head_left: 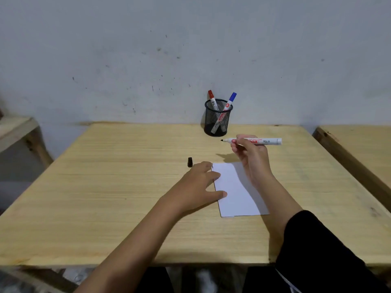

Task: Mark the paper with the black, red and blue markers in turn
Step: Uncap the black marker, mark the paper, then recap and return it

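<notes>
Gripping the uncapped black marker (252, 141) above the desk (127, 187), the right hand (251, 157) hovers past the paper (239, 191); the left hand (201, 185), fingers spread, pins its edge beside the cap (190, 162).

brightness: moderate, even indoor light, a bit dull
colour: cool bluish cast on wall (190, 49) and paper (237, 187)
light source: appears overhead, lamp itself out of view
shadows: soft; right hand (251, 157) with black marker (254, 141) throws a blurred shadow on table (105, 187) just left of it; faint shading over right part of paper
glare: none, surfaces matte
sharpness: centre fair, marker print partly readable, compression softness
distortion: wide-angle, table edges splay, side tables bend
blur: near corners smeared, dark
</notes>
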